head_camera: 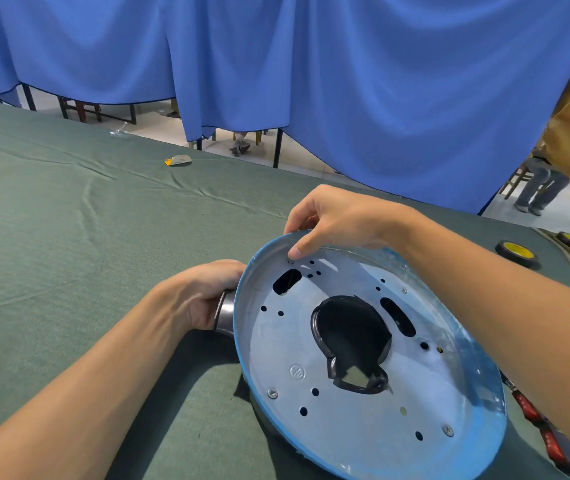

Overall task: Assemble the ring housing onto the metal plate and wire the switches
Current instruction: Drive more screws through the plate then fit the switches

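At the tilted metal plate's (352, 420) left edge, our left hand's (207, 289) grip wrapped the shiny ring housing (225, 315) beneath it; at its far rim, our right hand's (339, 220) grip pinched the edge beside a screw (290, 261).

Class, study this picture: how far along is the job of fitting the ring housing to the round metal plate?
Seemingly done: the black ring housing sits behind the blue-rimmed round metal plate, with three silver screws seated. In hand: the left hand grips the shiny metal collar while the right hand pinches the rim beside a fourth screw. Left: no switches or wires show, so wiring looks unstarted.
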### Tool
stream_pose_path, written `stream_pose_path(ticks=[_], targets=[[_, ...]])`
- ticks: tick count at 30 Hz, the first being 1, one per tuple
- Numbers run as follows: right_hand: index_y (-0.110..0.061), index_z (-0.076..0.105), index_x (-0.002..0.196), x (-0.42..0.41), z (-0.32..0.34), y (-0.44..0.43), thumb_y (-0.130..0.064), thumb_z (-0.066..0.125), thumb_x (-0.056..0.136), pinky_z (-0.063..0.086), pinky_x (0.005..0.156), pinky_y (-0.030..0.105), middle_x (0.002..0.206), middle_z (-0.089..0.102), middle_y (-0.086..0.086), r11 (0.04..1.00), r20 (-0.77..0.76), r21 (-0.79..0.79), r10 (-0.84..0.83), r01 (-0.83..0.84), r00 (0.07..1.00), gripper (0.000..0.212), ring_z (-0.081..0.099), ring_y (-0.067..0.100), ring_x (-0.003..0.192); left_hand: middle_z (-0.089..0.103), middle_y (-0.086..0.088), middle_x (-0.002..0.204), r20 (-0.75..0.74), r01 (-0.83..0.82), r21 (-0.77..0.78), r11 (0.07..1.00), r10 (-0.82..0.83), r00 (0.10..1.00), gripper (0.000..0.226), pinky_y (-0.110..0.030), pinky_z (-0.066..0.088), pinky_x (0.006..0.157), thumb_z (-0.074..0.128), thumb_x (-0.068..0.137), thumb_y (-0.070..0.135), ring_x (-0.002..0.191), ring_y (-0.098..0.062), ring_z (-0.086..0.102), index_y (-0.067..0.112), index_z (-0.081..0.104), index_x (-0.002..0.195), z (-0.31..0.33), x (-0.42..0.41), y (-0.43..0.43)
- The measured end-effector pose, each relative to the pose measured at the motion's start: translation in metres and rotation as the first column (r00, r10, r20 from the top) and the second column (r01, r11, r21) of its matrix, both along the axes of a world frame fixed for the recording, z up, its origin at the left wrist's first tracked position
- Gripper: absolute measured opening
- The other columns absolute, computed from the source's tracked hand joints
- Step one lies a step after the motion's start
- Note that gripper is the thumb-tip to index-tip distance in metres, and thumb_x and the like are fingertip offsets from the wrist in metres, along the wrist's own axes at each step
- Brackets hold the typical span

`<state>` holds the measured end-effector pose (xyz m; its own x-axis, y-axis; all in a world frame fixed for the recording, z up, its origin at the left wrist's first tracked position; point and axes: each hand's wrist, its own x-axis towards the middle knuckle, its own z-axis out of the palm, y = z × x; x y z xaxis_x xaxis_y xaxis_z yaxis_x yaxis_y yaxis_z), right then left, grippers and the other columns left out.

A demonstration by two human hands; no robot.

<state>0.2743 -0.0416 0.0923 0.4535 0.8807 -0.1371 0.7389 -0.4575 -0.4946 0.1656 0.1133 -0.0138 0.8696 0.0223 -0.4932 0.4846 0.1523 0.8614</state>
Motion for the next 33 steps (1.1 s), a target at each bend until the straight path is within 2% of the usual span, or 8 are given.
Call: stream_pose_path(ticks=[7, 12, 15, 17, 19, 26, 29, 33], targets=[[-0.025, 0.068, 0.078, -0.005, -0.01, 0.007, -0.021, 0.08, 0.078, 0.045, 0.06, 0.025, 0.073, 0.07, -0.006, 0.998, 0.061, -0.033, -0.043, 0.046, 0.997, 0.012, 0.061, 0.009, 0.063, 0.068, -0.02, 0.08, 0.003, -0.012, 0.001, 1.0, 0.012, 1.0, 0.011, -0.035, 0.053, 0.061, 0.055, 0.091, 0.003, 0.061, -0.029, 0.064, -0.003, 0.065, 0.091, 0.0, 0.0, 0.001], [-0.023, 0.07, 0.086, -0.006, -0.01, 0.003, -0.024, 0.078, 0.08, 0.05, 0.065, 0.029, 0.076, 0.07, -0.007, 0.998, 0.058, -0.027, -0.058, 0.06, 0.997, 0.01, 0.063, 0.01, 0.068, 0.065, -0.025, 0.098, -0.001, 0.011, -0.019, 1.0, -0.011, 1.0, 0.02, -0.042, 0.05, 0.075, 0.058, 0.089, 0.003, 0.075, -0.032, 0.063, -0.005, 0.062, 0.106, 0.002, -0.002, 0.0], [-0.025, 0.072, 0.092, -0.008, -0.008, -0.004, -0.029, 0.076, 0.081, 0.054, 0.078, 0.035, 0.083, 0.072, -0.008, 0.998, 0.062, -0.011, -0.064, 0.065, 0.996, 0.012, 0.068, 0.013, 0.081, 0.071, -0.018, 0.106, 0.023, 0.059, -0.11, 0.992, -0.057, 0.998, 0.043, -0.042, 0.054, 0.081, 0.073, 0.081, 0.039, 0.088, -0.032, 0.068, 0.003, 0.071, 0.105, 0.005, -0.004, -0.001], [-0.029, 0.072, 0.093, -0.008, -0.004, -0.014, -0.034, 0.072, 0.084, 0.055, 0.081, 0.032, 0.086, 0.072, -0.012, 0.995, 0.073, 0.045, -0.088, 0.085, 0.993, 0.01, 0.068, 0.007, 0.084, 0.068, -0.017, 0.122, 0.017, 0.065, -0.122, 0.99, -0.063, 0.998, 0.076, -0.049, 0.049, 0.1, 0.067, 0.073, 0.073, 0.112, -0.036, 0.063, 0.008, 0.071, 0.115, 0.007, -0.005, 0.0], [-0.029, 0.072, 0.091, -0.007, 0.002, -0.028, -0.035, 0.07, 0.086, 0.054, 0.082, 0.029, 0.087, 0.072, -0.015, 0.983, 0.078, 0.129, -0.141, 0.13, 0.987, 0.008, 0.067, 0.001, 0.085, 0.066, -0.016, 0.126, 0.002, 0.066, -0.073, 0.995, -0.066, 0.998, 0.093, -0.053, 0.044, 0.106, 0.068, 0.06, 0.084, 0.117, -0.035, 0.062, 0.011, 0.071, 0.118, 0.01, -0.005, 0.0], [-0.028, 0.072, 0.087, -0.002, 0.001, -0.1, -0.03, 0.068, 0.088, 0.045, 0.068, 0.019, 0.082, 0.071, -0.017, 0.841, 0.031, 0.387, -0.421, 0.377, 0.907, 0.005, 0.064, -0.006, 0.079, 0.074, -0.009, 0.098, 0.068, 0.12, 0.041, 0.992, -0.122, 0.99, 0.064, -0.034, 0.052, 0.075, 0.067, 0.068, 0.068, 0.078, -0.023, 0.07, 0.013, 0.078, 0.098, 0.027, -0.014, 0.0], [-0.025, 0.072, 0.086, -0.002, -0.013, -0.127, -0.024, 0.067, 0.089, 0.045, 0.07, 0.02, 0.085, 0.069, -0.014, 0.767, 0.075, 0.426, -0.558, 0.48, 0.826, 0.006, 0.064, 0.0, 0.084, 0.074, -0.009, 0.097, 0.076, 0.133, 0.105, 0.986, -0.142, 0.987, 0.065, -0.036, 0.05, 0.076, 0.062, 0.072, 0.069, 0.077, -0.021, 0.07, 0.013, 0.077, 0.102, 0.03, -0.016, 0.003], [-0.026, 0.069, 0.085, -0.003, -0.034, -0.154, -0.023, 0.066, 0.09, 0.042, 0.07, 0.021, 0.084, 0.067, -0.01, 0.76, 0.227, 0.331, -0.639, 0.559, 0.735, 0.006, 0.061, 0.009, 0.085, 0.074, -0.008, 0.091, 0.068, 0.141, 0.186, 0.972, -0.156, 0.985, 0.057, -0.037, 0.049, 0.077, 0.06, 0.072, 0.068, 0.075, -0.022, 0.069, 0.017, 0.079, 0.088, 0.031, -0.018, 0.003]])
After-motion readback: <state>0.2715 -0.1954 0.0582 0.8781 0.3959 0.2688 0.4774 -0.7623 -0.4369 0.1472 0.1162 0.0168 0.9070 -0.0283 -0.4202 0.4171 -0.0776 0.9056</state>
